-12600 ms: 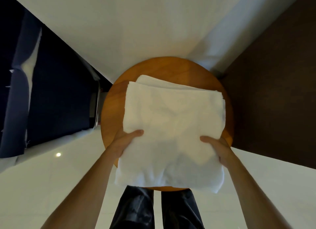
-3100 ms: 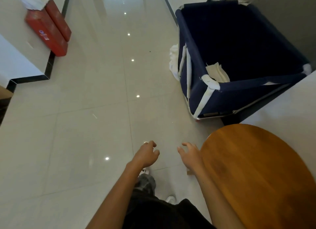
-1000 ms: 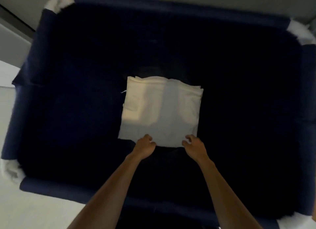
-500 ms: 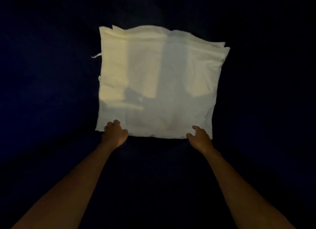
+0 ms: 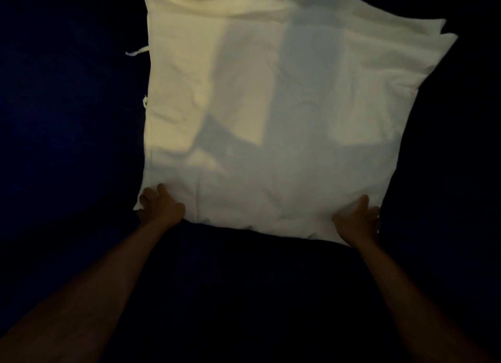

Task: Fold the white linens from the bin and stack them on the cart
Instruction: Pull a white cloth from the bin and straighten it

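Observation:
A square white linen [image 5: 276, 113] lies flat on the dark blue floor of the bin [image 5: 67, 105], filling the upper middle of the head view; several layers show at its far edge. My left hand [image 5: 160, 205] grips the linen's near left corner with curled fingers. My right hand [image 5: 357, 219] grips the near right corner, fingers curled under the edge. Both forearms reach down into the bin. Shadows of my arms and head fall across the cloth.
Dark blue bin fabric [image 5: 447, 173] surrounds the linen on every side. The bin's rim, the round table and the cart are out of view. Small white ties [image 5: 137, 52] stick out from the linen's left edge.
I turned from the table to the bin and reached in. Over the last second my view has closed in on the linen and my hands have spread from its near edge to its two near corners.

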`<state>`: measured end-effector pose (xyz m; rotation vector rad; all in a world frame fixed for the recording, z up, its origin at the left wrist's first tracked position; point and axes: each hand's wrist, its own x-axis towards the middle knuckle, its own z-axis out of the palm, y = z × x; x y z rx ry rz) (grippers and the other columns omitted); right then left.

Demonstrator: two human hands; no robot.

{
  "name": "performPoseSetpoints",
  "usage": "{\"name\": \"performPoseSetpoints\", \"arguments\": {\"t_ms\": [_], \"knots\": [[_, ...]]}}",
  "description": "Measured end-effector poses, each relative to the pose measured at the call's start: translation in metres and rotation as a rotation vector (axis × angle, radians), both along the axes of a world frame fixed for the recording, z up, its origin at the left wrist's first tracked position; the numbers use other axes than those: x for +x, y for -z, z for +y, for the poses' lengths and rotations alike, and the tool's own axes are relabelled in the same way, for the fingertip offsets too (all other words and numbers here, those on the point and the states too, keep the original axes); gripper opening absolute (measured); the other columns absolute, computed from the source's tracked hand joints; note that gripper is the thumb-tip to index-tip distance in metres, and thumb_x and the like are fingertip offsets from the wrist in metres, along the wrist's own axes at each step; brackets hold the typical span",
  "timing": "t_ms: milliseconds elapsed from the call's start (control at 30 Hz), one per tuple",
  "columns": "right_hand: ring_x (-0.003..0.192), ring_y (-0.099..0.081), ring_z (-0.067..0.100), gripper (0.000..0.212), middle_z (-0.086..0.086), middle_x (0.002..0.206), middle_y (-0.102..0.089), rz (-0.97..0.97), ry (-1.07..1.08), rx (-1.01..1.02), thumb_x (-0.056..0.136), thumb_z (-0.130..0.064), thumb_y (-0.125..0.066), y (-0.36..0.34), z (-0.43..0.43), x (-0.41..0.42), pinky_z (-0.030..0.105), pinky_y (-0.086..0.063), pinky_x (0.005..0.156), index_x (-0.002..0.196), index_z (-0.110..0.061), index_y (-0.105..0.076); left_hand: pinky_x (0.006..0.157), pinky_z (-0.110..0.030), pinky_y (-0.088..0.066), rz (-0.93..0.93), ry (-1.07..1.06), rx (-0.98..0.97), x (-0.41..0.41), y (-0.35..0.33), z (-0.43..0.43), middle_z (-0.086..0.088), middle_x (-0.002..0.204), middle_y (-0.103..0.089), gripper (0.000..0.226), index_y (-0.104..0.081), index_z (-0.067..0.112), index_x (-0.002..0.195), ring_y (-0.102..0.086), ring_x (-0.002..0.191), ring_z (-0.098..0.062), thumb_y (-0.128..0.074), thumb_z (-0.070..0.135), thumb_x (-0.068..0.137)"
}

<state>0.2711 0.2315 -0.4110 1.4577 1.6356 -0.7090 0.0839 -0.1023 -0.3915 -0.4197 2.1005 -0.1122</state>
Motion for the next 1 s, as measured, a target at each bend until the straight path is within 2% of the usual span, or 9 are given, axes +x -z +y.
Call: {"name": "performPoseSetpoints", "arguments": {"t_ms": [100, 200, 267, 400, 500, 600, 800, 900, 1000], "knots": [[0.141, -0.017, 0.04, 0.096, 0.016, 0.158, -0.008, 0.015, 0.086, 0.061, 0.086, -0.036, -0.064, 0.006, 0.005, 0.005, 0.052, -0.022, 0.114, 0.153, -0.022, 0.004, 0.116, -0.051, -0.015, 0.038, 0.007, -0.056, -0.006, 0.006, -0.001, -0.019, 0.156, -0.008, 0.072, -0.015, 0.015, 0.149, -0.012, 0.142, -0.037, -0.055, 0.024, 0.09], [0.133, -0.035, 0.041, 0.102, 0.02, 0.15, -0.03, 0.051, 0.212, 0.105, 0.072, -0.042, -0.071, 0.011, 0.014, 0.01, 0.05, -0.036, 0.107, 0.152, -0.015, -0.014, 0.112, -0.051, -0.02, 0.048, -0.005, -0.086, -0.012, 0.009, -0.005, -0.022, 0.152, -0.017, 0.074, -0.016, 0.014, 0.148, -0.021, 0.137, -0.039, -0.058, 0.026, 0.089], [0.125, -0.046, 0.039, 0.091, 0.02, 0.142, -0.042, 0.076, 0.239, 0.11, 0.07, -0.034, -0.074, 0.01, 0.02, 0.012, 0.046, -0.043, 0.099, 0.146, -0.009, -0.03, 0.11, -0.05, -0.024, 0.077, -0.014, -0.105, -0.019, 0.01, -0.01, -0.023, 0.148, -0.026, 0.073, -0.02, 0.012, 0.146, -0.025, 0.134, -0.04, -0.059, 0.026, 0.087], [0.118, -0.053, 0.038, 0.065, 0.023, 0.135, -0.05, 0.116, 0.286, 0.086, 0.08, -0.007, -0.073, 0.015, 0.028, 0.018, 0.036, -0.044, 0.085, 0.135, 0.006, -0.042, 0.109, -0.048, -0.024, 0.148, -0.068, -0.155, -0.032, 0.012, -0.018, -0.024, 0.144, -0.036, 0.073, -0.03, 0.003, 0.138, -0.03, 0.134, -0.04, -0.067, 0.033, 0.083], [0.116, -0.055, 0.035, 0.066, 0.019, 0.134, -0.053, 0.151, 0.302, 0.022, 0.078, -0.013, -0.076, 0.017, 0.026, 0.014, 0.039, -0.046, 0.09, 0.136, 0.0, -0.046, 0.107, -0.049, -0.035, 0.17, -0.196, -0.085, -0.034, 0.017, -0.023, -0.024, 0.142, -0.041, 0.08, -0.034, -0.002, 0.138, -0.04, 0.129, -0.04, -0.073, 0.038, 0.08], [0.117, -0.054, 0.035, 0.067, 0.018, 0.134, -0.053, 0.137, 0.31, -0.008, 0.075, -0.021, -0.079, 0.018, 0.028, 0.016, 0.045, -0.047, 0.097, 0.134, -0.007, -0.051, 0.095, -0.042, -0.048, 0.195, -0.283, 0.06, -0.033, 0.017, -0.023, -0.022, 0.137, -0.05, 0.069, -0.042, -0.001, 0.138, -0.052, 0.12, -0.04, -0.072, 0.031, 0.084], [0.114, -0.056, 0.034, 0.058, 0.017, 0.132, -0.056, 0.17, 0.33, -0.005, 0.078, -0.014, -0.077, 0.014, 0.03, 0.015, 0.041, -0.048, 0.094, 0.131, -0.005, -0.055, 0.075, -0.036, -0.047, 0.176, -0.212, 0.093, -0.038, 0.01, -0.012, -0.024, 0.119, -0.061, 0.036, -0.06, -0.005, 0.117, -0.06, 0.105, -0.038, -0.066, 0.014, 0.087], [0.113, -0.057, 0.034, 0.054, 0.016, 0.13, -0.057, 0.173, 0.336, -0.009, 0.079, -0.011, -0.075, 0.014, 0.032, 0.014, 0.039, -0.048, 0.091, 0.129, -0.003, -0.056, 0.078, -0.033, -0.046, 0.153, -0.232, 0.119, -0.043, 0.01, -0.004, -0.024, 0.122, -0.061, 0.041, -0.059, -0.006, 0.12, -0.06, 0.108, -0.037, -0.069, 0.013, 0.085], [0.112, -0.056, 0.036, 0.065, 0.019, 0.133, -0.053, 0.168, 0.331, 0.047, 0.075, -0.014, -0.078, 0.011, 0.03, 0.011, 0.042, -0.049, 0.088, 0.132, 0.0, -0.05, 0.081, -0.033, -0.045, 0.183, -0.279, 0.123, -0.039, 0.008, 0.001, -0.023, 0.129, -0.057, 0.051, -0.052, -0.004, 0.129, -0.057, 0.114, -0.037, -0.07, 0.013, 0.085]]}}
